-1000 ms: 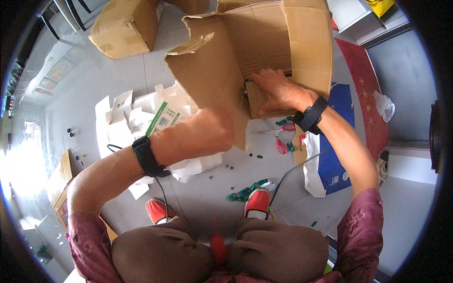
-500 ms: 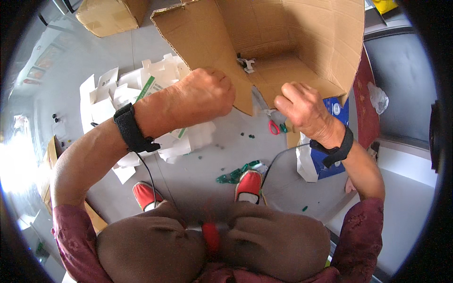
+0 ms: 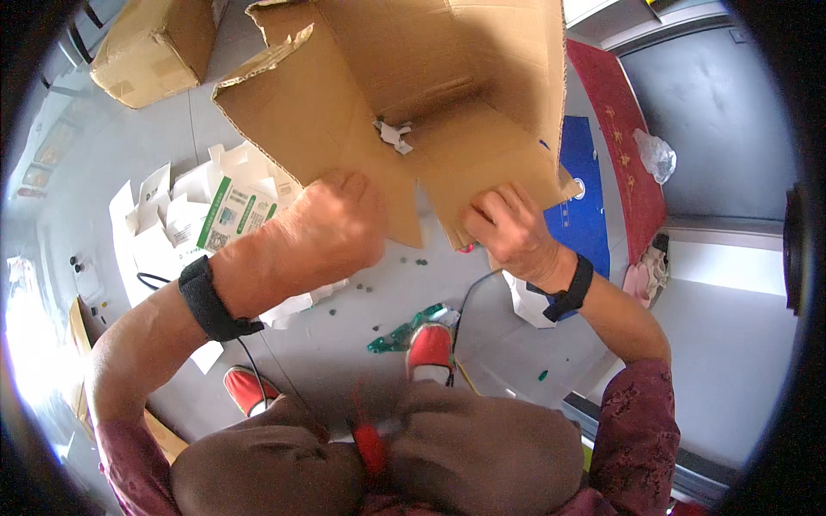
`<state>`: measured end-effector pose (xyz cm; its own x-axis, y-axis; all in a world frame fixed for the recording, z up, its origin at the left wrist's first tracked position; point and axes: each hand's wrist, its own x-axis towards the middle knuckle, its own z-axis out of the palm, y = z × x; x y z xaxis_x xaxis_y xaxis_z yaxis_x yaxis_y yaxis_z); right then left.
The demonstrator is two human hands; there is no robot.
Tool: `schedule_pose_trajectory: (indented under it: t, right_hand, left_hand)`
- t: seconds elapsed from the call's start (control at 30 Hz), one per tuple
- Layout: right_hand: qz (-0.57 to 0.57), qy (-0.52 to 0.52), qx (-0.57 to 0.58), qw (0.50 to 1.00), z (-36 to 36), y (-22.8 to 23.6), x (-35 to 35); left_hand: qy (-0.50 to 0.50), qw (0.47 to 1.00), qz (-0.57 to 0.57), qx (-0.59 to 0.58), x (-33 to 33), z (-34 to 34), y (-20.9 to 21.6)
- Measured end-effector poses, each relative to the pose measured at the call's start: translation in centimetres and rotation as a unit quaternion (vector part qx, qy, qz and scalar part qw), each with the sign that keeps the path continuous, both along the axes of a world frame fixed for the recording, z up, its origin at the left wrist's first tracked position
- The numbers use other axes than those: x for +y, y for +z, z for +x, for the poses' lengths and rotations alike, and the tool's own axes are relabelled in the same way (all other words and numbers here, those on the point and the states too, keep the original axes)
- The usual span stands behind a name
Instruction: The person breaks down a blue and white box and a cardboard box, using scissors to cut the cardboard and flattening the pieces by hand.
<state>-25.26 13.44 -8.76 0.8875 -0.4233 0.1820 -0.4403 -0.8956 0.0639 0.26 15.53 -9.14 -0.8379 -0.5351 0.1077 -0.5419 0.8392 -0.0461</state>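
In front of me a large brown cardboard box [image 3: 391, 52] stands with its open side toward me, split at its near corner. My left hand [image 3: 340, 219] is closed on the edge of its left panel [image 3: 301, 107]. Over the near edge of the lower right panel [image 3: 482, 159], the fingers of my right hand [image 3: 509, 225] are curled and closed. A narrow gap separates the two panels between my hands. Crumpled white scraps [image 3: 396, 136] lie inside, at the inner corner. Just a bit of something red [image 3: 468, 248] shows below the right panel.
Flattened white cartons [image 3: 172, 215] are piled at the left. Green pieces [image 3: 400, 335] lie beside my red shoe [image 3: 430, 348], with small dark bits scattered around. A closed brown box [image 3: 155, 56] stands far left. A blue carton [image 3: 581, 202] and a clear plastic bag [image 3: 656, 156] are at right.
The view has shifted, and the box and both hands appear lower and further left. The gap between the panels looks wider. The red-handled scissors on the floor are now mostly hidden by cardboard.
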Motion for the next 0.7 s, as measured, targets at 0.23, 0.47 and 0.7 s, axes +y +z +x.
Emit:
schedule_pose_trajectory:
  t: [0.23, 0.47, 0.7]
  right_hand:
    - [0.132, -0.117, 0.06, 0.982, -1.3, 1.1, -0.8]
    - [0.252, -0.289, -0.125, 0.915, -5.2, 1.6, -4.6]
    - [0.163, -0.301, -0.171, 0.924, -5.9, -0.1, -6.6]
  left_hand:
    - [-0.009, 1.0, -0.021, -0.009, -0.5, 0.2, -0.5]
    - [-0.022, 0.996, -0.073, -0.037, 0.2, 0.2, 0.3]
    - [-0.004, 0.998, -0.069, 0.006, 0.2, 0.9, -0.7]
